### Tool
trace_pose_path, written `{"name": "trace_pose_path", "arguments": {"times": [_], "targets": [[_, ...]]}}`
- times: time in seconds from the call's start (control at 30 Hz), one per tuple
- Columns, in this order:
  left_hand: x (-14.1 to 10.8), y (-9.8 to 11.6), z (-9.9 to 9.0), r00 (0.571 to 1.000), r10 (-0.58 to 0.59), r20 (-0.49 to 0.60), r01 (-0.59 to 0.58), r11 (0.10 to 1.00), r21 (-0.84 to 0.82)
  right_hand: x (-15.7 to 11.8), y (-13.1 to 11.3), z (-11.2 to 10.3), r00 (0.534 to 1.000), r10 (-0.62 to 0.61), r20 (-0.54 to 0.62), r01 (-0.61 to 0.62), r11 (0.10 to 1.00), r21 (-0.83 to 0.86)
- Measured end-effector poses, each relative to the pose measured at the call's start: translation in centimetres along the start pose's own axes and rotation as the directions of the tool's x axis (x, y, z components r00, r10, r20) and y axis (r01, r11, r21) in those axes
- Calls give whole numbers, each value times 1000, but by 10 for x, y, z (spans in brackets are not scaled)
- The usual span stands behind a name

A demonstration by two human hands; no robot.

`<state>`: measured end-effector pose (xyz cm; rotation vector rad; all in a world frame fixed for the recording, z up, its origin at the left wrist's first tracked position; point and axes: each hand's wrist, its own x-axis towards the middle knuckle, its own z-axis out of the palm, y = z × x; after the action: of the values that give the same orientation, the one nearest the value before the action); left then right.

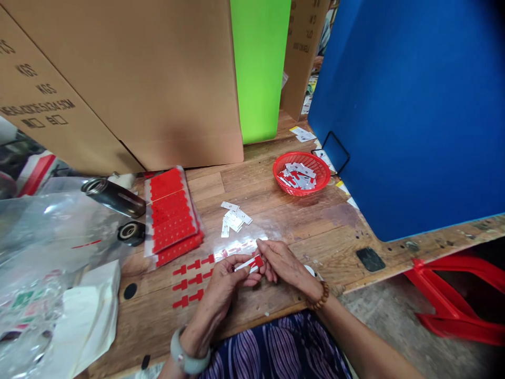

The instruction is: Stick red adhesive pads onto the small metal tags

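Note:
Between the thumb and fingers of my left hand point(224, 281) is a small white card point(245, 265). A red T-shaped sticker point(258, 260) covers its right end. My right hand point(282, 263) closes around that end, fingers against the sticker and the card edge; its fingertips are partly hidden. Beneath both hands lies a clear sheet with rows of red T-shaped stickers point(194, 265). Just beyond it is a loose pile of white cards point(235, 219). A red plastic basket point(324, 184) farther off contains several white cards, some bearing red stickers.
Left of the hands lie stacked red sticker sheets point(169, 210), a dark flask point(114, 197), its cap point(131, 232) and clear plastic bags point(51, 231). Cardboard point(177, 79), a green panel point(258, 68) and a blue board point(418, 116) wall the wooden table. A red stool point(457, 321) stands right.

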<state>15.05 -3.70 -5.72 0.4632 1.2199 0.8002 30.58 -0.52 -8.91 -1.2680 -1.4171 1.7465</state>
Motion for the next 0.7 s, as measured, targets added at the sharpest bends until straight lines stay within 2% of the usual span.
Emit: {"name": "trace_pose_path", "arguments": {"times": [0.33,0.4,0.47,0.5,0.57,0.63,0.7], "targets": [[4,-5,-3,996,81,27,-82,996,45,1,2,-2,990,38,133,-50,995,90],[6,-7,-1,995,91,26,-92,995,29,3,1,-8,986,52,159,-69,992,102],[9,-10,0,994,107,-6,-107,994,-11,5,-4,-20,988,71,135,-90,986,142],[10,-11,0,993,114,-27,-115,993,-35,8,-8,-28,994,70,79,-84,979,187],[13,-13,-2,992,117,-55,-121,990,-69,14,-19,-47,990,24,-139,24,943,333],[16,-16,-5,991,114,-70,-120,989,-88,22,-29,-64,916,-52,-397,245,857,452],[18,-18,-8,990,114,-88,-122,988,-98,32,-36,-72,853,-107,-511,363,826,431]]}}
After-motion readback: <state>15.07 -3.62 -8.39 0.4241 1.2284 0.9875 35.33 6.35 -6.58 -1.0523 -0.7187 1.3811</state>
